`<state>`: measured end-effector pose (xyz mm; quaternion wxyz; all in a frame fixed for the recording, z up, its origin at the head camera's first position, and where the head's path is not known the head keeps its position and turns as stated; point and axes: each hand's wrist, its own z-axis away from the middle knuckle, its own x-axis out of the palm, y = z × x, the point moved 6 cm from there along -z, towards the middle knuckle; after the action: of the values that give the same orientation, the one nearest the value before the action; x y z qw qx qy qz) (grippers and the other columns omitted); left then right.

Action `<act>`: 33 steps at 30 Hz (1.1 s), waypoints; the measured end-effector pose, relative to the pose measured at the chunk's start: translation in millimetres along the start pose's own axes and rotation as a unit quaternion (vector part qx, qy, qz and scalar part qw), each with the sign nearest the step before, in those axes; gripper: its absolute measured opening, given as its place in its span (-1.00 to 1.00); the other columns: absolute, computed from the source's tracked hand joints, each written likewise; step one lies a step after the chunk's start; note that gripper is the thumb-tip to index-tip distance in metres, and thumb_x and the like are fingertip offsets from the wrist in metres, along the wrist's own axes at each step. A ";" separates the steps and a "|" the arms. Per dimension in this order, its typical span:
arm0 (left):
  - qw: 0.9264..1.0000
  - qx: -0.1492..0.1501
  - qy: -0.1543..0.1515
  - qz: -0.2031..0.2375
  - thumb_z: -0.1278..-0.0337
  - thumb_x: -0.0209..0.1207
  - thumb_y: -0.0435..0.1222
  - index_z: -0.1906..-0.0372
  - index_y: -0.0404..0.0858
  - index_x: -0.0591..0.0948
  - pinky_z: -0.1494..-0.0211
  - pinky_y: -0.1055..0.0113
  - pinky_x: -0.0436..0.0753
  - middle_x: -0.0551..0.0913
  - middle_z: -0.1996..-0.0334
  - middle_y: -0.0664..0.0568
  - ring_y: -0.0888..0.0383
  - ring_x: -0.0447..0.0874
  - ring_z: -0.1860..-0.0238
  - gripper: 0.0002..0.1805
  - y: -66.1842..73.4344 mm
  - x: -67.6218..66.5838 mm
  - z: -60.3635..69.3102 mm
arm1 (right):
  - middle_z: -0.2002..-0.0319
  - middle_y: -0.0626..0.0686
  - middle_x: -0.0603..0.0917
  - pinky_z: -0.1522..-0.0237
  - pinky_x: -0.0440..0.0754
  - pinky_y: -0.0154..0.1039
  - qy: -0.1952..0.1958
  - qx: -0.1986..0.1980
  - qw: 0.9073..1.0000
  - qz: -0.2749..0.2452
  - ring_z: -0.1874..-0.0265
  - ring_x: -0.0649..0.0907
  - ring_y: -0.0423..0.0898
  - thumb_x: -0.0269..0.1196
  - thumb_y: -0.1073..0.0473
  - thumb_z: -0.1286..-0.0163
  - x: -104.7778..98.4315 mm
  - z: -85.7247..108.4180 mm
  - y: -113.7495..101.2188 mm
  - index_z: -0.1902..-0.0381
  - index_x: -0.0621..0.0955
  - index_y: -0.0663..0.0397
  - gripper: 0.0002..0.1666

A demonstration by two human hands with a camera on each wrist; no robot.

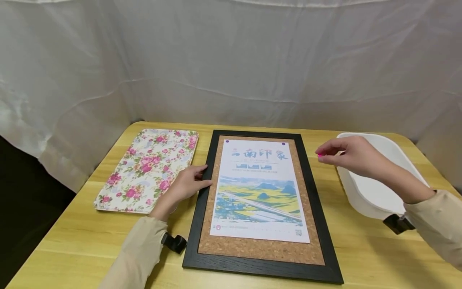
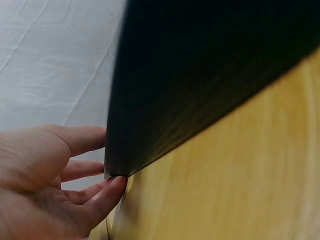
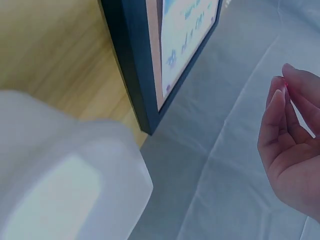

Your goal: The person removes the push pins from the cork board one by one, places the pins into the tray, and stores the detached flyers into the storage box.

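A black-framed corkboard [image 1: 263,257] lies on the table, with a printed landscape poster [image 1: 258,192] on it. Purple pushpins [image 1: 283,143] sit at the poster's two top corners; its lower corners show none. At the frame's left side, my left hand [image 1: 185,185] rests its fingertips against the edge, fingers mostly straight; the left wrist view shows the fingers [image 2: 112,192] touching the frame's dark side [image 2: 165,85]. My right hand [image 1: 355,155] pinches a small pink pushpin [image 1: 321,155] between thumb and fingertips, held in the air right of the frame. Only its pink part shows.
A white plastic bin [image 1: 375,192] stands at the right, beneath my right forearm. On the left lies a floral tray [image 1: 144,168], partly behind my left wrist. Pale curtains [image 1: 216,60] hang behind the wooden table [image 1: 72,241].
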<state>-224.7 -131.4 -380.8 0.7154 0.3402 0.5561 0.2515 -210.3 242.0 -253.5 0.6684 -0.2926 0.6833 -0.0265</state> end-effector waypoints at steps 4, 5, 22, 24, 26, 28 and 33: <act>1.000 0.000 0.001 -0.002 -0.24 0.26 -0.20 -0.42 -0.29 0.31 0.00 0.09 0.58 0.54 -0.10 -0.23 -0.08 0.52 -0.07 -0.30 -0.1 -1.7 0.1 | 0.26 0.02 0.71 0.40 0.56 -0.29 -0.007 0.010 1.000 0.004 0.33 0.61 -0.05 0.34 0.14 -0.30 -6.9 -3.1 6.6 0.13 0.72 0.18 -0.74; 1.000 0.003 0.002 -0.004 -0.24 0.26 -0.20 -0.42 -0.30 0.31 0.01 0.08 0.58 0.54 -0.10 -0.23 -0.09 0.52 -0.07 -0.30 0.2 -1.8 -0.1 | 0.25 0.03 0.71 0.40 0.57 -0.28 -0.008 0.014 1.000 0.004 0.32 0.62 -0.03 0.33 0.13 -0.31 -8.7 -3.5 8.6 0.12 0.71 0.18 -0.73; 1.000 0.003 0.007 0.004 -0.23 0.27 -0.22 -0.41 -0.32 0.33 0.00 0.09 0.57 0.55 -0.08 -0.23 -0.08 0.54 -0.06 -0.31 0.5 -1.4 1.8 | 0.28 0.15 0.71 0.46 0.52 -0.31 0.015 0.059 0.998 0.025 0.42 0.59 -0.13 0.35 0.14 -0.30 -31.4 -37.1 61.6 0.11 0.69 0.33 -0.66; 1.000 0.003 0.008 0.003 -0.22 0.27 -0.22 -0.41 -0.32 0.33 0.00 0.08 0.57 0.55 -0.09 -0.23 -0.08 0.54 -0.07 -0.31 0.4 -1.9 1.8 | 0.28 0.16 0.71 0.47 0.52 -0.28 0.013 0.066 0.997 0.026 0.43 0.60 -0.09 0.33 0.11 -0.31 -34.2 -39.7 69.2 0.11 0.68 0.34 -0.63; 1.000 0.003 0.007 0.003 -0.22 0.27 -0.22 -0.41 -0.31 0.33 0.00 0.08 0.57 0.55 -0.09 -0.22 -0.08 0.53 -0.07 -0.31 0.3 -1.7 1.6 | 0.30 0.16 0.71 0.48 0.53 -0.26 0.017 0.071 0.997 0.030 0.44 0.61 -0.05 0.33 0.10 -0.31 -37.7 -41.1 77.2 0.11 0.67 0.34 -0.62; 1.000 0.006 0.007 0.002 -0.23 0.27 -0.22 -0.41 -0.31 0.33 0.00 0.08 0.57 0.55 -0.09 -0.22 -0.08 0.53 -0.07 -0.31 0.6 -1.4 1.2 | 0.31 0.17 0.70 0.48 0.52 -0.24 0.021 0.074 0.996 0.035 0.45 0.62 -0.03 0.32 0.11 -0.32 -41.2 -41.8 85.7 0.12 0.67 0.34 -0.64; 1.000 0.009 0.006 0.004 -0.22 0.28 -0.23 -0.41 -0.32 0.33 0.00 0.09 0.58 0.56 -0.07 -0.22 -0.07 0.55 -0.04 -0.31 0.9 -1.4 1.0 | 0.34 0.18 0.71 0.49 0.53 -0.23 0.028 0.082 0.995 0.046 0.49 0.66 -0.03 0.32 0.14 -0.31 -45.9 -42.0 108.3 0.16 0.67 0.35 -0.67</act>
<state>-224.1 -132.0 -379.1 0.7081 0.3469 0.5613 0.2513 -291.8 336.7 -254.2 0.6715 -0.2045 0.7098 -0.0593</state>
